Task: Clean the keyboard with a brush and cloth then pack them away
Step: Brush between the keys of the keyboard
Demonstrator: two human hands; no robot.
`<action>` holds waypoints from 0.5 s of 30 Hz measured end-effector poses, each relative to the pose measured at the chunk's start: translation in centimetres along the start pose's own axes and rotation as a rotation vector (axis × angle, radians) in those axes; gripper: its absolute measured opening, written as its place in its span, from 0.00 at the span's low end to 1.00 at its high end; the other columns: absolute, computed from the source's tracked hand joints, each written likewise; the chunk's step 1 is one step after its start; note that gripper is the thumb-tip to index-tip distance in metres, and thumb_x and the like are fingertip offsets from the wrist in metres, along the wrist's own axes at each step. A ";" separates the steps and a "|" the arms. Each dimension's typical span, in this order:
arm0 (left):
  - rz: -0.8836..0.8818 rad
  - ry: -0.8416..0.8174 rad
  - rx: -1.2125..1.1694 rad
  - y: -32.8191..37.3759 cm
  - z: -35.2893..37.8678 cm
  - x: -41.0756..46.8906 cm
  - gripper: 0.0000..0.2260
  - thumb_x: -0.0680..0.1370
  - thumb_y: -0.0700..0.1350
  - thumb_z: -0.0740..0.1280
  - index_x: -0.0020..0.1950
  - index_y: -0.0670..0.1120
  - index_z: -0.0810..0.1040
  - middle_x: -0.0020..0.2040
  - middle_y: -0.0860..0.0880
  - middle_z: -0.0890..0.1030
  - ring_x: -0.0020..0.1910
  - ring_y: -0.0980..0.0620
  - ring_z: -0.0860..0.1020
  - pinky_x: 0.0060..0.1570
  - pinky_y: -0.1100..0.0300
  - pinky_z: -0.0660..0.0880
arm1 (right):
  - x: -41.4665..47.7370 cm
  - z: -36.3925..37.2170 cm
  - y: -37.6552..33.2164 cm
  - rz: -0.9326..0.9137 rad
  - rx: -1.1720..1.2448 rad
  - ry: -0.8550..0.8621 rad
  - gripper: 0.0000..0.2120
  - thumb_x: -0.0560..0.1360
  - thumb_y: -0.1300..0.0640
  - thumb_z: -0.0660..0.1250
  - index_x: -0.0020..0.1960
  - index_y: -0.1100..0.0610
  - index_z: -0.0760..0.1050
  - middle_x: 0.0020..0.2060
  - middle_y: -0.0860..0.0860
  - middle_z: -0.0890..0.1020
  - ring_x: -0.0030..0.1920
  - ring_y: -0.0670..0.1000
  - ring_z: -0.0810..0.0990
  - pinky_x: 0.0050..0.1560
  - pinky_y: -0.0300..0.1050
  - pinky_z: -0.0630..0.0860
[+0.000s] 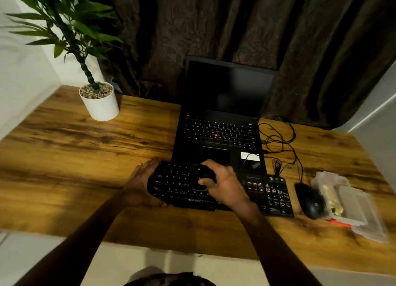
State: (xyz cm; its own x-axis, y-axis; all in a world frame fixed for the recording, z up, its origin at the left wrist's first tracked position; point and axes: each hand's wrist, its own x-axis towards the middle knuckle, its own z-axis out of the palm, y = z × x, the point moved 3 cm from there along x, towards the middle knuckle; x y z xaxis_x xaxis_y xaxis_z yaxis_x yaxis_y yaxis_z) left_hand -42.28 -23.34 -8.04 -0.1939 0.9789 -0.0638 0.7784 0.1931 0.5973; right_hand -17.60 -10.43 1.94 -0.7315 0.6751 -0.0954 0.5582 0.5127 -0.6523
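Left hand (144, 179) grips the keyboard's (275, 197) left end; right hand (225, 186) curls round a dark brush (203, 174) (blurred) on the middle keys. Hard scrubbing could pop a keycap or shove the keyboard into the laptop (216, 135) just behind.

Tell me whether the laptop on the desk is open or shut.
Open. The laptop has its lid raised behind its exposed keys; its screen is dark.

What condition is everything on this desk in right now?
Laptop: open, screen dark.
Keyboard: lying flat, left hand gripping its left end.
Brush: gripped by right hand, on the keys.
Mouse: idle beside keyboard.
Plastic box: lid state unclear.
Plant pot: upright.
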 end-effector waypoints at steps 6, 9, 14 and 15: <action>-0.023 0.007 -0.038 0.9 -0.3 0.1 0.66 0.48 0.74 0.73 0.80 0.53 0.49 0.80 0.52 0.54 0.79 0.57 0.49 0.78 0.55 0.39 | -0.2 -2.2 1.4 -0.004 -0.089 -0.010 0.19 0.77 0.57 0.71 0.63 0.42 0.72 0.49 0.48 0.80 0.46 0.45 0.80 0.43 0.47 0.83; -0.022 0.018 -0.037 1.4 -0.3 0.0 0.67 0.49 0.72 0.73 0.81 0.46 0.50 0.81 0.49 0.54 0.79 0.57 0.48 0.77 0.59 0.37 | -0.2 -2.6 2.0 0.024 -0.160 -0.004 0.21 0.77 0.55 0.71 0.65 0.40 0.69 0.50 0.49 0.79 0.47 0.48 0.80 0.46 0.49 0.83; -0.007 0.004 -0.064 1.7 -0.5 0.0 0.66 0.49 0.71 0.74 0.81 0.49 0.50 0.80 0.51 0.56 0.79 0.57 0.48 0.77 0.58 0.37 | 1.1 1.4 -0.4 0.007 -0.047 -0.046 0.20 0.76 0.46 0.70 0.64 0.33 0.67 0.54 0.52 0.77 0.50 0.53 0.80 0.48 0.56 0.83; -0.006 0.005 -0.052 1.8 -0.5 0.1 0.66 0.49 0.71 0.74 0.81 0.49 0.51 0.80 0.51 0.56 0.79 0.57 0.48 0.77 0.57 0.38 | 1.3 2.0 -0.8 -0.004 -0.040 -0.054 0.21 0.76 0.45 0.69 0.65 0.32 0.67 0.54 0.52 0.77 0.50 0.54 0.80 0.48 0.56 0.83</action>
State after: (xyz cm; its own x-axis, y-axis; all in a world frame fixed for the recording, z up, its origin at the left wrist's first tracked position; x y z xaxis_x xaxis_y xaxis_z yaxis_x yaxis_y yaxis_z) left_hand -41.19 -22.95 -6.62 -0.2015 0.9774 -0.0639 0.7453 0.1953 0.6375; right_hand -19.78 -10.99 0.82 -0.7531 0.6442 -0.1337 0.5698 0.5370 -0.6221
